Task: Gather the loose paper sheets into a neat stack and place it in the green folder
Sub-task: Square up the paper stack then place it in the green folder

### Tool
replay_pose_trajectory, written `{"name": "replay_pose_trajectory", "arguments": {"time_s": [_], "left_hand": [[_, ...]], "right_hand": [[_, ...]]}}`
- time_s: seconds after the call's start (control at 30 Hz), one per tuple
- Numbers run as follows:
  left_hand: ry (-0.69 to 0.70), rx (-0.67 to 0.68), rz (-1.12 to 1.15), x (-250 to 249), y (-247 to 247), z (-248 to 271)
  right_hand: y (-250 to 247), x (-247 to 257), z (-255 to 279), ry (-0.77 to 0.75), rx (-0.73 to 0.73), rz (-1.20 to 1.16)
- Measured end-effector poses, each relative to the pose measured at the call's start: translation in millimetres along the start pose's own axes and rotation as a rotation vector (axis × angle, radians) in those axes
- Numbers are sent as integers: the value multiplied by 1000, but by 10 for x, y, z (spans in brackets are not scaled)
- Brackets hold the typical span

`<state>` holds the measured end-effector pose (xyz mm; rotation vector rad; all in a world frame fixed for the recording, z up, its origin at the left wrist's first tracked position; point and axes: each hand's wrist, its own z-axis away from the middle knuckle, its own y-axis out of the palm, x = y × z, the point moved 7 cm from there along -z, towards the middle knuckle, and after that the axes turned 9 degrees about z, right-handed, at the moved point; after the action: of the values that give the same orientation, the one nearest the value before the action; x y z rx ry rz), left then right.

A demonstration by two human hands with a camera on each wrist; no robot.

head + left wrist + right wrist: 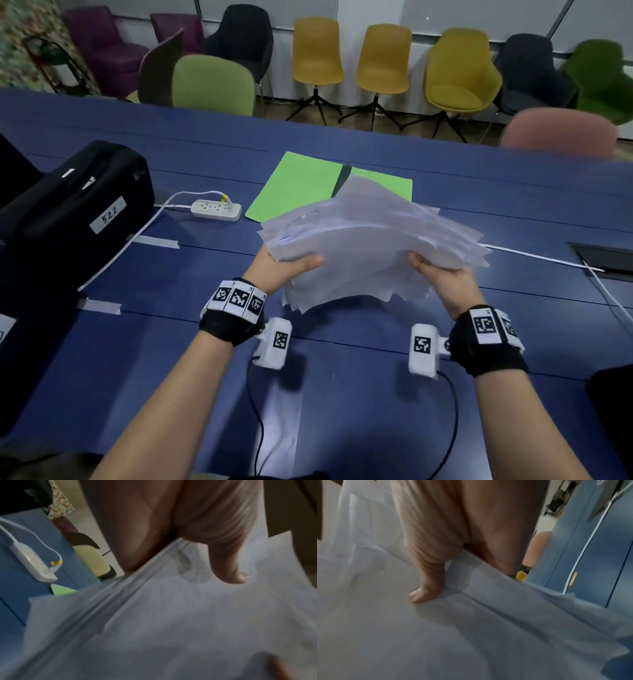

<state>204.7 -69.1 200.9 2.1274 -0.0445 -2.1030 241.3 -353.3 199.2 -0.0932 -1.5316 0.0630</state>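
Note:
A thick, uneven bundle of white paper sheets (373,240) hangs in the air above the blue table (205,342), its edges fanned out and ragged. My left hand (291,265) grips its left side, thumb on top and fingers underneath. My right hand (442,274) grips the right side the same way. In the left wrist view my thumb (229,568) presses on the top sheet (171,615). The right wrist view shows the other thumb (426,588) on the sheets (436,635). The green folder (294,186) lies open on the table just beyond the bundle, its right half partly hidden.
A white power strip (216,209) with a cable lies left of the folder, and a black case (78,205) labelled 522 stands at far left. A white cable (534,255) runs to a floor box (603,257) at right. Chairs line the far side.

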Motion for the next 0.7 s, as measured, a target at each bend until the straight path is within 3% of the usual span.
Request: {"name": "replay_pose_trajectory", "arguments": {"time_s": [0.1, 0.3, 0.43, 0.57, 0.7], "left_hand": [[-31, -44, -18, 66, -84, -11], [84, -407, 135, -126, -46, 13], [106, -388, 100, -238, 164, -26], [18, -512, -72, -269, 148, -71], [-103, -428, -228, -264, 277, -46]], "right_hand": [[30, -136, 65, 33, 134, 55], [81, -184, 77, 70, 212, 74], [114, -165, 71, 37, 216, 74], [72, -222, 37, -3, 135, 43], [104, -230, 32, -19, 82, 28]]}}
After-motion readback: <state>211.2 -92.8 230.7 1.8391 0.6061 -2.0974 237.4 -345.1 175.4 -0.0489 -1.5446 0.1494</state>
